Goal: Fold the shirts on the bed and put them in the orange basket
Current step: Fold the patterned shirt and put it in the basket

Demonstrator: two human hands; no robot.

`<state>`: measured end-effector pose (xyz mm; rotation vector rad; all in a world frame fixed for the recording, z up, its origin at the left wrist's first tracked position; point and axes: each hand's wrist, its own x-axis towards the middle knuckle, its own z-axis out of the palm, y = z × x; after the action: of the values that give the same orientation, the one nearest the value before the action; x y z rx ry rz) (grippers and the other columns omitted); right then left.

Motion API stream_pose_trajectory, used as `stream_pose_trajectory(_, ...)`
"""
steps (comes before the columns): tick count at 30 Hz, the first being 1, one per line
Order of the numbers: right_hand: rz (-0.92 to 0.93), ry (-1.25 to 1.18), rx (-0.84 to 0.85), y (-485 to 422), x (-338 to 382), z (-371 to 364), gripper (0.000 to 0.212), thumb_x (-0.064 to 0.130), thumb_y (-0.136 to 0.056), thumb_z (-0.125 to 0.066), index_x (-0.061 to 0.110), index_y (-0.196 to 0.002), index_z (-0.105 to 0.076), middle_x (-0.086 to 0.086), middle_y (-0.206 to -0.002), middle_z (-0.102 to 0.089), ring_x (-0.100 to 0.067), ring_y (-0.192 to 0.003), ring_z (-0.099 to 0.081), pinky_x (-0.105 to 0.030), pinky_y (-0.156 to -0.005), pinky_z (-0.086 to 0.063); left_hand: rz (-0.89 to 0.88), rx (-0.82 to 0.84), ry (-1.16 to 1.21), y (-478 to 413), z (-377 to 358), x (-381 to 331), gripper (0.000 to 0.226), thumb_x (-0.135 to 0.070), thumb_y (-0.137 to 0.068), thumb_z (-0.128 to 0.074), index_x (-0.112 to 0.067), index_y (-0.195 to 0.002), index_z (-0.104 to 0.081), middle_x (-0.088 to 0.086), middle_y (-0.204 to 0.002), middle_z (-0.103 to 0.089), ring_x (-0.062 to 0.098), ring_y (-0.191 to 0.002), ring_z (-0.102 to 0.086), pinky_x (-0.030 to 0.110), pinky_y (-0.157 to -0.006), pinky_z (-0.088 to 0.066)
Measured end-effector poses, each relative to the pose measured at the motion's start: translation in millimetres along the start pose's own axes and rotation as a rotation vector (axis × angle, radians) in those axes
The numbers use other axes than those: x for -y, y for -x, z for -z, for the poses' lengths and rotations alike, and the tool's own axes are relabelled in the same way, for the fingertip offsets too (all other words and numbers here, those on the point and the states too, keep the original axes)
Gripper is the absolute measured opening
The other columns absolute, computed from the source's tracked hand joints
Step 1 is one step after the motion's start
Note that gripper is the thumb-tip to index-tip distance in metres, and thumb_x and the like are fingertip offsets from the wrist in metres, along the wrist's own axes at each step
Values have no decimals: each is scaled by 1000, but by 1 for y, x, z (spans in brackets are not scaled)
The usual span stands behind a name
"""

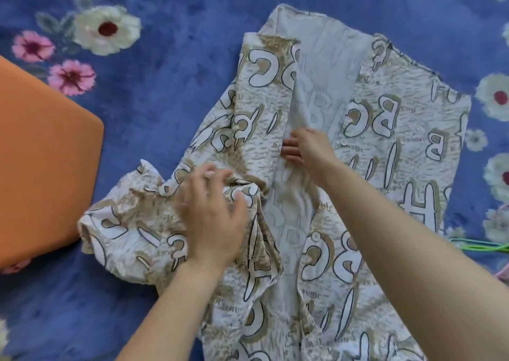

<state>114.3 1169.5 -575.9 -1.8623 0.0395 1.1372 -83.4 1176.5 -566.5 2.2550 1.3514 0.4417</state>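
Printed shirt (385,168) lies open on the blue floral bedspread (154,85), beside the orange basket (41,154). We see the left hand (212,214) spread flat on the bunched sleeve (blurred); right hand (305,148) touches the front edge, pinching or pressing we cannot tell.

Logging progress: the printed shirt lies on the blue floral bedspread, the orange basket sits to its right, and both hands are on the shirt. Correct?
Wrong side: the head view shows the orange basket to the left of the printed shirt. The shirt lies on the blue floral bedspread, with left hand and right hand on it.
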Motion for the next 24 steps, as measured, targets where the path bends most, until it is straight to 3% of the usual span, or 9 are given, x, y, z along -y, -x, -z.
stream_pose_trajectory(3, -51, 12, 15, -19, 21, -15, 9, 17, -87, -60, 8, -84, -58, -7, -70, -56, -18, -57, -54, -23, -46, -43, -64, 370, -182, -22, -20, -29, 65, -49, -78, -56, -24, -133, -31, 5, -129, -33, 23, -115, -38, 39, -91, -41)
stream_pose_trajectory(5, -28, -11, -27, -29, 37, -23, 13, 9, -81, -61, 12, -70, -55, -2, -58, -47, -15, -47, -43, -24, -44, -34, 22, 539, -227, -40, -28, -26, 67, -28, -82, -61, -24, -137, -24, 6, -130, -35, 28, -115, -45, 37, -82, -44)
stream_pose_trajectory(8, 10, -145, 72, -40, 62, -38, 18, 13, -82, -51, 16, -66, -60, 1, -68, -54, -14, -60, -47, -26, -57, -37, 282, 472, 208, -65, -23, -10, 33, 3, -79, -50, -21, -101, -54, 3, -98, -64, 24, -84, -60, 33, -63, -47)
stream_pose_trajectory(10, -2, -202, 162, -45, 70, -50, 27, 13, -84, -43, 19, -74, -67, 3, -84, -59, -12, -71, -49, -26, -63, -40, 545, 422, 505, -75, -21, 3, 34, 11, -79, -43, -20, -77, -57, 0, -72, -63, 14, -56, -53, 25, -46, -40)
stream_pose_trajectory(13, -28, -207, 107, -49, 72, -70, 13, 9, -88, -51, 9, -93, -63, -5, -83, -54, -16, -71, -56, -28, -58, -52, 808, 415, 851, -82, -18, 20, 47, 23, -73, -34, -15, -76, -61, 0, -71, -64, 15, -69, -58, 20, -54, -41)
stream_pose_trajectory(15, 3, -17, 34, -54, 69, -78, 17, 20, -87, -63, 8, -99, -59, -7, -80, -52, -21, -75, -55, -29, -57, -52, 836, 445, 905, -80, -20, 27, 51, 25, -67, -31, -12, -78, -64, -1, -73, -67, 18, -74, -60, 26, -64, -44)
stream_pose_trajectory(18, 35, 243, -32, -59, 67, -93, 41, 43, -79, -69, 8, -93, -53, -4, -78, -49, -20, -72, -50, -30, -55, -42, 805, 483, 860, -77, -21, 30, 51, 25, -67, -31, -13, -77, -64, -3, -71, -66, 15, -68, -58, 21, -58, -42)
stream_pose_trajectory(21, 87, 291, -161, -63, 69, -103, 90, 56, -73, -69, 6, -138, -30, -13, -124, -47, -29, -105, -53, -39, -83, -47, 766, 526, 804, -77, -17, 29, 47, 20, -75, -35, -18, -78, -63, -2, -69, -61, 16, -62, -49, 22, -53, -34)
stream_pose_trajectory(24, 267, 651, -240, -65, 71, -104, 88, 43, -80, -68, 3, -142, -20, -13, -144, -25, -31, -127, -40, -42, -98, -42, 719, 539, 787, -75, -14, 23, 46, 18, -82, -38, -23, -81, -60, -9, -64, -61, 4, -45, -41, 15, -42, -30)
